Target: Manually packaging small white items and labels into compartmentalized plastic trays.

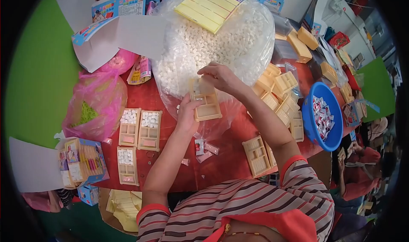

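1. Person's arms: two, in striped sleeves, both reaching forward; the left forearm runs nearly straight up the table, the right angles inward from the elbow.
2. Cream compartment trays, right near edge: at least two, the second partly hidden by the right forearm.
3. Small sachets: a cluster of three on the red table, partly overlapping; print too small to make out.
4. Filled trays, left: three, each with white pieces at the far end and a pink sachet at the near end.
5. Left hand: gripping the held tray by its left side, thumb over the edge; tray tilted, above the table, before the large bag.
6. Right hand: raised over the tray's far end, wrist bent, fingers curled; whether anything is pinched cannot be told.
7. Blue basin, right: one, holding many sachets, uncountable.
8. Tray pile: overlapping, partly behind the right forearm; exact count unclear.
9. Clear plastic bag: one, large, full of white pieces; partly covered by one yellow sheet.
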`<state>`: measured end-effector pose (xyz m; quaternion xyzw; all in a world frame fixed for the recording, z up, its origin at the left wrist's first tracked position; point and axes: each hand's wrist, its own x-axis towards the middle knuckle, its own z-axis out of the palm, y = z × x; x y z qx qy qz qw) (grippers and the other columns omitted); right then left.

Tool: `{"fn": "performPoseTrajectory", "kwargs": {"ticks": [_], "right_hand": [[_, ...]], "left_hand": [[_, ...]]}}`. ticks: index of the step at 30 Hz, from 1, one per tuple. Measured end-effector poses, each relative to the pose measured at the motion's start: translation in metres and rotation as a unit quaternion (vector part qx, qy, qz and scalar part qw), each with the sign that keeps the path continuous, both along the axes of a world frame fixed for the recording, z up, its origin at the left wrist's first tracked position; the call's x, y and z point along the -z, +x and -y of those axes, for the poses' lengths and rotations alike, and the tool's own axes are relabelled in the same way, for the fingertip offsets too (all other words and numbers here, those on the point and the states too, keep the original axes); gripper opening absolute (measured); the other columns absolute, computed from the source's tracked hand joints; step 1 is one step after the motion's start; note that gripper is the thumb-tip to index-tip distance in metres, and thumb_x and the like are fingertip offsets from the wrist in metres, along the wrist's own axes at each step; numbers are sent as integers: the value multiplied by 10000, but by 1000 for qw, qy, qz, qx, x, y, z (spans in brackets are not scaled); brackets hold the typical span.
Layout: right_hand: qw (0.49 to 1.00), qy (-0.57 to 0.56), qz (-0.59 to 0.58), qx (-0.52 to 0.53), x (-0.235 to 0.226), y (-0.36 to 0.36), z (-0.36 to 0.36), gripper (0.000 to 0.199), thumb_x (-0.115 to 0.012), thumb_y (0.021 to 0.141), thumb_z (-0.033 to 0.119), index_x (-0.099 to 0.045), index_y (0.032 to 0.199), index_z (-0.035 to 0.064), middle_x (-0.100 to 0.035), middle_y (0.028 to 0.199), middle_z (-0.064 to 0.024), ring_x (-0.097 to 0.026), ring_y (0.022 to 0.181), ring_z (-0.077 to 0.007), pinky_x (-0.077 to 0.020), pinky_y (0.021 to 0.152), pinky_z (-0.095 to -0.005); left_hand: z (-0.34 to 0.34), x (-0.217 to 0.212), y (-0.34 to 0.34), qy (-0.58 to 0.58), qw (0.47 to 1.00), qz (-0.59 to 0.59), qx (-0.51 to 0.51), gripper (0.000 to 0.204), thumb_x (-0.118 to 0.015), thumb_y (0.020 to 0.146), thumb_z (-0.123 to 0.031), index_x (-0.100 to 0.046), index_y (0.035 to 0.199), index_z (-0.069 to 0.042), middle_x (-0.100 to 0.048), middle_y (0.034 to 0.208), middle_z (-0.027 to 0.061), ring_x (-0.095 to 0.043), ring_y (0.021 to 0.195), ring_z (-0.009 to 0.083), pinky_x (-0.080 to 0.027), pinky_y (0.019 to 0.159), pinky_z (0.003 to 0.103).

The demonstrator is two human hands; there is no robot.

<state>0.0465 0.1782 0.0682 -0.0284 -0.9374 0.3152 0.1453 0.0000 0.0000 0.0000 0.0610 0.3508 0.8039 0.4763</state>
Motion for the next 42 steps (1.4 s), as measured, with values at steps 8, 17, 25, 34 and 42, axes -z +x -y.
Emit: {"fn": "performPoseTrajectory", "kwargs": {"ticks": [8, 17, 25, 34, 42], "right_hand": [[999, -2, -26, -38, -4, 40, 46, 172, -622, 870, 64, -682, 1018, -1, -623, 940, -146, -644, 852, -291, -507, 731, -365], [1000, -9, -15, -20, 16, 86, 121, 181, -613, 881, 66, -661, 1051, 26, -610, 929, -140, -637, 844, -311, -510, 708, -368], [986, -22, 60, -153, 40, 84, 188, 141, -608, 877, 155, -633, 909, 20, -602, 852, -151, -637, 833, -344, -517, 713, -447], [981, 39, 77, -174, 59, 53, 229, 85, -605, 828, 102, -625, 837, 19, -614, 833, -151, -637, 799, -353, -519, 694, -454], [985, 70, 69, -139, 71, 35, 249, 87, -595, 809, 78, -613, 800, -7, -614, 817, -184, -641, 753, -379, -519, 670, -473]], "left_hand": [[48, -11, 44, 41, 999, 16, -7, 454, -497, 883, 34, -452, 1332, -15, -596, 1194, 110, -626, 1056, 208, -539, 876, 356], [151, -11, 97, 10, 999, 6, -32, 473, -511, 883, 3, -455, 1352, -10, -595, 1244, 136, -603, 1133, 207, -488, 965, 342], [234, 0, 120, -92, 993, 2, -72, 530, -554, 861, -34, -438, 1375, 21, -592, 1267, 147, -606, 1136, 219, -482, 980, 363], [270, 5, 109, -137, 982, -44, -121, 445, -543, 901, -56, -486, 1337, 8, -630, 1175, 100, -617, 1057, 156, -485, 928, 299], [293, -15, 117, -388, 830, -335, -221, 440, -539, 920, -73, -482, 1349, 5, -571, 1204, 137, -579, 1039, 193, -456, 891, 288]]}}
